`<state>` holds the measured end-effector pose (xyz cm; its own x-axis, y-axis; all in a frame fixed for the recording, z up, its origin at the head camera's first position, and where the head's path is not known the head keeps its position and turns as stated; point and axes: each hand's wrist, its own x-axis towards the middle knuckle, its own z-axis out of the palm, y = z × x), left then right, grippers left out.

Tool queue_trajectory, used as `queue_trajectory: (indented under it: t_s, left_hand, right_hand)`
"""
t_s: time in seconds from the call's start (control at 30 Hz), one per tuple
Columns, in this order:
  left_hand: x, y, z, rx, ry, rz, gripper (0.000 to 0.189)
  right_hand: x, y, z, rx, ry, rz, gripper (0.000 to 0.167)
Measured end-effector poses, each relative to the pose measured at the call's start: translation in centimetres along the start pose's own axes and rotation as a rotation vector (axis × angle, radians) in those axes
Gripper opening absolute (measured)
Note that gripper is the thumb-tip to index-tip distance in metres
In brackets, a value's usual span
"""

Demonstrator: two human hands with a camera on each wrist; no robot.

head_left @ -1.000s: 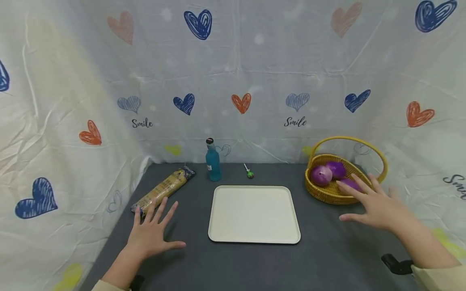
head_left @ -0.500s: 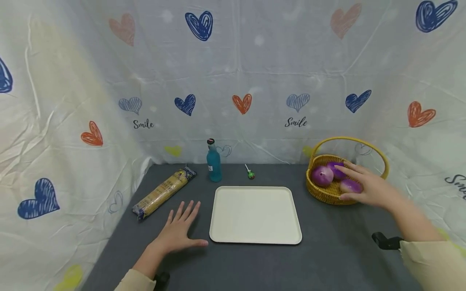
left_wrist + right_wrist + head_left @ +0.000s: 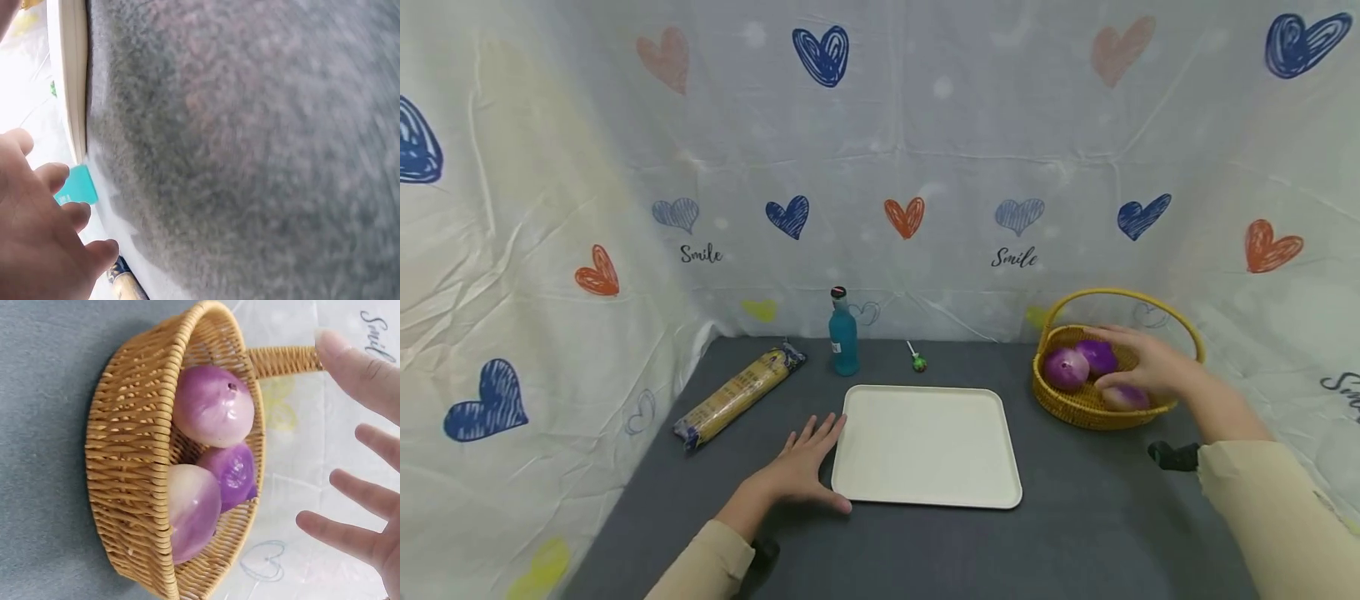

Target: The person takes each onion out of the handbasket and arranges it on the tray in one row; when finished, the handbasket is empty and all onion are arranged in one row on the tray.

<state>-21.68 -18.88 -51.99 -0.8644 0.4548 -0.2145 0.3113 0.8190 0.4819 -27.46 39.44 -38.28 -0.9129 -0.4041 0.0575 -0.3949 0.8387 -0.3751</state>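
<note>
My left hand point(image 3: 801, 471) lies with spread, mostly straight fingers at the left edge of a cream rectangular tray point(image 3: 928, 446). Its fingertips are right at the rim, and the thumb is near the front left corner. At the right, my right hand point(image 3: 1153, 362) hovers over a yellow wicker basket point(image 3: 1071, 410) with an arched handle, fingers spread and nothing in them. Three purple onions sit in the basket: a round one point(image 3: 214, 406), a darker one point(image 3: 231, 475) and a pale-sided one point(image 3: 195, 512). The right wrist view shows the fingers apart from the onions.
Behind the tray stand a blue bottle point(image 3: 844, 342) with a dark cap and a lollipop point(image 3: 918, 362) in green wrapping. A long golden packet point(image 3: 741, 396) lies at the left on the grey table point(image 3: 955, 554). A heart-printed curtain point(image 3: 895, 117) surrounds the table.
My left hand has moved right, from near the golden packet to the tray's left edge. My right hand has moved forward over the basket. The objects have stayed in place.
</note>
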Motion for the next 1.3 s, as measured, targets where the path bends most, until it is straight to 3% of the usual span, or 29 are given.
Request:
queue_trajectory:
  t_s: [0.17,0.47,0.83,1.1,1.3]
  left_hand:
    - [0.3,-0.1,0.3,-0.030,-0.013,-0.031,0.143]
    - [0.8,-0.5,1.1,-0.023,-0.008,-0.040,0.137]
    - [0.4,-0.8,0.6,-0.018,-0.055,-0.041,0.132]
    - [0.2,-0.8,0.3,-0.048,-0.065,-0.049,0.131]
    - [0.5,-0.9,0.7,-0.050,-0.078,-0.024,0.132]
  right_hand:
    - [1.3,1.2,-0.5,0.030,-0.036,0.032,0.087]
    - [3.7,3.5,-0.6,0.033,-0.126,0.155,0.091]
    - [5.4,5.5,0.4,0.069,-0.164,0.178,0.078]
    - [5.8,7.2,1.6,0.136,-0.158,0.233,0.078]
    - [5.4,7.4,1.9,0.237,-0.214,0.299,0.074]
